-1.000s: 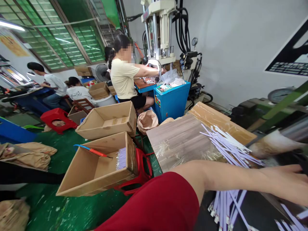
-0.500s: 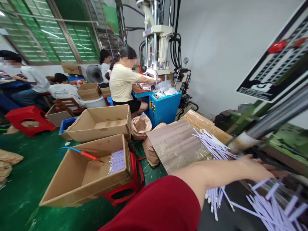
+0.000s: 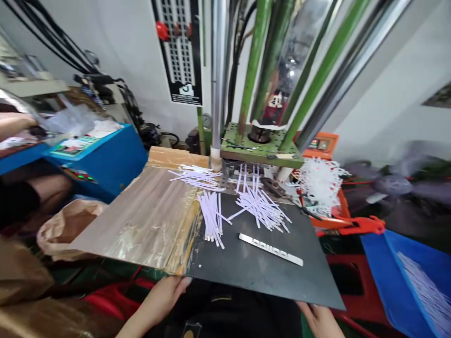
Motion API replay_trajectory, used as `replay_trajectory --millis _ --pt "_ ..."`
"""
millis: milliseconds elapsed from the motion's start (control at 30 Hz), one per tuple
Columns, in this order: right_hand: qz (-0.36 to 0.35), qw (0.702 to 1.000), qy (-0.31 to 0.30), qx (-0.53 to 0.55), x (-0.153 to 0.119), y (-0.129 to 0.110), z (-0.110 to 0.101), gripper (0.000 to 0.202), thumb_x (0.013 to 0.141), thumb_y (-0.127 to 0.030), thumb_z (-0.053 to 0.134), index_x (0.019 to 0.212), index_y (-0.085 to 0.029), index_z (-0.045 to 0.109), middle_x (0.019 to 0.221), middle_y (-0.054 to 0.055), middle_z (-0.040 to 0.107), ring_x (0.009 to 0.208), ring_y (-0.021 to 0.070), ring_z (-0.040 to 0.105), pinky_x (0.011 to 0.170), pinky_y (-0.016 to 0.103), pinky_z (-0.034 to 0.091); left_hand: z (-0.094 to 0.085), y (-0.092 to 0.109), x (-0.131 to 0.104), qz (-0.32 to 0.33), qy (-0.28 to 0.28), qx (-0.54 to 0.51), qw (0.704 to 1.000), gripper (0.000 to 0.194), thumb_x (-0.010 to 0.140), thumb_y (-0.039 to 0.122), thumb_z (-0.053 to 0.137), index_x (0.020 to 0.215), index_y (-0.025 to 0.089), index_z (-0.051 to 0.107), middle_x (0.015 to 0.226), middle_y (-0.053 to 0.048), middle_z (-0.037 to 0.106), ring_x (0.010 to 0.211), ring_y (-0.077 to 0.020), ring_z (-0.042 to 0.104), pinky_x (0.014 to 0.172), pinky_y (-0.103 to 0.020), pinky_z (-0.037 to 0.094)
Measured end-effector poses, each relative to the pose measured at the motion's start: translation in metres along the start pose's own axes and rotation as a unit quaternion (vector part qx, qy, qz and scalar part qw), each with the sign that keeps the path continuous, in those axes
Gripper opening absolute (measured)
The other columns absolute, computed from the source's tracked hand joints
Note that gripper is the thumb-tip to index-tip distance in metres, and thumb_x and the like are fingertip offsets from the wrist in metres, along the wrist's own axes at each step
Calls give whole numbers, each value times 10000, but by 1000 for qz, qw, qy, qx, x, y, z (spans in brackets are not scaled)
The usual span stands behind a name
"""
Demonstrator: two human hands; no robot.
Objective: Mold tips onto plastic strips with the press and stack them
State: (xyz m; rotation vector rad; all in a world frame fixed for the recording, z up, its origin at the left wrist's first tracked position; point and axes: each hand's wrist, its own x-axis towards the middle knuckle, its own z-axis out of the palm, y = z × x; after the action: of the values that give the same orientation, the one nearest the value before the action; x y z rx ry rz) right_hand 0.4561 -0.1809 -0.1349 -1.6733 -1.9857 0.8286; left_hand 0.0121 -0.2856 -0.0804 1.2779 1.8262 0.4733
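Note:
My left hand (image 3: 168, 295) is at the near edge of the work surface, below the seam between the wood-look board (image 3: 130, 216) and the black plate (image 3: 243, 277). My right hand (image 3: 319, 319) touches the plate's near right edge, its fingers partly hidden beneath. Whether either hand grips the edge is unclear. Loose lilac strips lie in a left bundle (image 3: 211, 218), a right pile (image 3: 262, 209) and a back pile (image 3: 197, 177). A slotted metal bar (image 3: 270, 249) rests in front of them. A few strips reach under the green press (image 3: 260, 148).
White plastic pieces (image 3: 319, 183) are heaped behind orange-handled pliers (image 3: 362, 224). A blue bin (image 3: 384, 263) with strips stands at right, near a fan (image 3: 392, 185). A paper sack (image 3: 66, 225), a blue cabinet (image 3: 120, 157) and a person's arm (image 3: 14, 124) are at left.
The view has swung right from the boxes and seated people to the press. An outstretched arm that reached over the strips no longer does; both my hands are now at the near edge.

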Motion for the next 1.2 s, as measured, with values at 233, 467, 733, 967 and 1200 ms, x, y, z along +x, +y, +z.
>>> replay_trajectory --millis 233,467,733,967,1200 --pt "-26 1000 6 3 17 7 1 491 852 -637 452 681 -233 671 761 105 712 885 317 693 895 433 549 33 -37 36 -53 22 -27 998 581 802 672 302 822 188 623 766 -97 709 725 -247 669 695 -337 539" --pt "-49 996 -79 -2 18 0 -13 559 911 -639 368 689 -223 667 767 107 716 768 290 684 819 427 562 32 -42 38 -84 -26 6 996 611 793 637 282 872 188 690 836 -87 747 788 -258 694 784 -358 549" --pt "-46 996 -76 -28 8 -9 -10 513 940 -554 370 831 -206 730 935 126 737 958 321 683 936 462 522 20 -18 20 -67 -40 59 995 541 856 568 352 937 201 742 968 -92 755 960 -303 695 932 -408 513" --pt "-150 982 -114 33 -1 -97 -56 257 1006 -392 518 1101 -265 721 1053 59 716 981 236 664 891 343 526 -11 127 7 231 -130 112 958 366 976 436 459 1295 360 622 1330 7 623 1227 -221 562 1087 -349 402" --pt "-267 950 41 -156 69 -111 -48 164 983 -249 513 989 -158 649 948 123 619 930 290 553 838 455 477 41 177 73 331 97 334 877 210 940 150 524 1088 141 673 1029 -111 663 1043 -277 575 928 -453 454"
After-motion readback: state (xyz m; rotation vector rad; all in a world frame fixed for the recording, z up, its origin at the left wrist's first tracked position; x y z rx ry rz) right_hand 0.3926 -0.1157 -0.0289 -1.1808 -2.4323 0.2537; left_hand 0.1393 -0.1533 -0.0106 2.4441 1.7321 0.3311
